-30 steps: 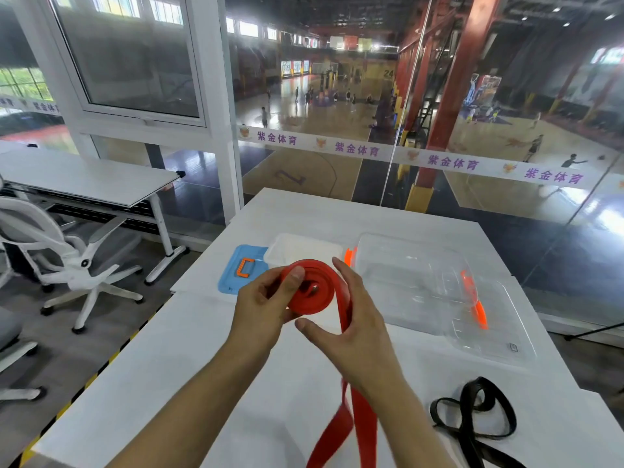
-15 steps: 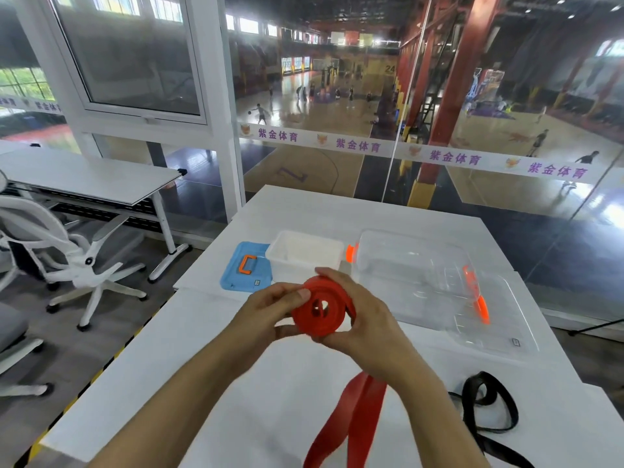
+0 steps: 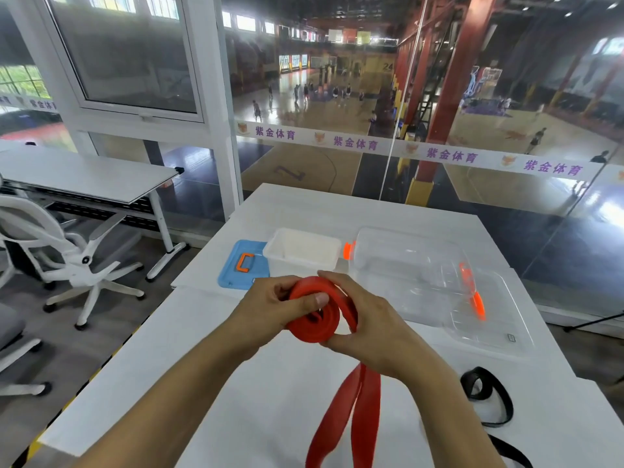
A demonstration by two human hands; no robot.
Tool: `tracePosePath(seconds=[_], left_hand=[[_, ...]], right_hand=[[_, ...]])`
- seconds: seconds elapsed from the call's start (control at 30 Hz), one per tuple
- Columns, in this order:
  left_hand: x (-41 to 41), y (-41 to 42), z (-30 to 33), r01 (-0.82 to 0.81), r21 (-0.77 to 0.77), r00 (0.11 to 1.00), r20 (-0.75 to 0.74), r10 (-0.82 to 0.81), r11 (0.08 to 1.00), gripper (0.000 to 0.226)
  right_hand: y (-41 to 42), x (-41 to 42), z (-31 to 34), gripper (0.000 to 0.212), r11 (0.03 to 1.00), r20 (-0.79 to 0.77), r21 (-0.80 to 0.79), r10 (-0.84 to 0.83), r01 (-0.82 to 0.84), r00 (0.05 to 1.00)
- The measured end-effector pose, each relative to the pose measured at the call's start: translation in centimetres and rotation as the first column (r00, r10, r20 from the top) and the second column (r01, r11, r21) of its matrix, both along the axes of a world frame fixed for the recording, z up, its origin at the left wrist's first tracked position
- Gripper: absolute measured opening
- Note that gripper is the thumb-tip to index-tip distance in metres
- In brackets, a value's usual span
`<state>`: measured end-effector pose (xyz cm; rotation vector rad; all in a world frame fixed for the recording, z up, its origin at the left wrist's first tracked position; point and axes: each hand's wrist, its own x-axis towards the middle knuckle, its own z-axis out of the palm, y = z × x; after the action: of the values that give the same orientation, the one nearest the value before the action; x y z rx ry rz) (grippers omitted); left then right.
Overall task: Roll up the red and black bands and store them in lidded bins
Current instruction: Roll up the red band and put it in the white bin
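We stand at the white bench [image 3: 236,383], with everything on it within reach. Largest on it is the clear bin [image 3: 405,265] at the far right, open, its clear lid [image 3: 489,315] lying against its near right side with orange clasps showing. Left of it sits the smaller white bin [image 3: 302,249], also open, and its blue lid [image 3: 238,261] lies flat just beside it on the left.

Over the middle of the bench we hold the red band [image 3: 315,315], partly wound into a coil in the air, while its loose tail hangs down past the near edge of the view. Our left hand [image 3: 270,309] grips the coil from the left, thumb pressed across its face; our right hand [image 3: 368,325] curls round it from the right and underneath, the strip passing through the palm. The black band [image 3: 486,390] lies loose and unrolled on the bench at the right, well apart from the hands.

We judge the step in hand to be rolling the red band (a good part of it is not yet wound). The next move calls for turning the coil while feeding the tail in flat and taut, so the turns do not spring loose, before either bin receives anything.
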<state>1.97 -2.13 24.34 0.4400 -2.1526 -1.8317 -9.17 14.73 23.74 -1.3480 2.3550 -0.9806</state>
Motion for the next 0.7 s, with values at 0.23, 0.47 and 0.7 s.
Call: tracePosePath(seconds=[0.23, 0.47, 0.7], left_hand=[[-1.4, 1.5, 0.0, -0.303, 0.301, 0.938, -0.073, 0.338, 0.904, 0.054], [-2.2, 3.2, -1.2, -0.367, 0.475, 0.901, -0.031, 0.432, 0.800, 0.058], [-1.3, 2.4, -1.0, -0.299, 0.466, 0.951, 0.073, 0.301, 0.833, 0.041]], right_hand=[[-1.4, 1.6, -2.7, 0.100, 0.963, 0.228, -0.229, -0.086, 0.139, 0.970], [-3.8, 3.3, -3.8, 0.106, 0.893, 0.268, -0.332, -0.219, 0.303, 0.938], [-2.7, 2.7, -3.3, 0.073, 0.892, 0.305, -0.353, -0.176, 0.282, 0.936]])
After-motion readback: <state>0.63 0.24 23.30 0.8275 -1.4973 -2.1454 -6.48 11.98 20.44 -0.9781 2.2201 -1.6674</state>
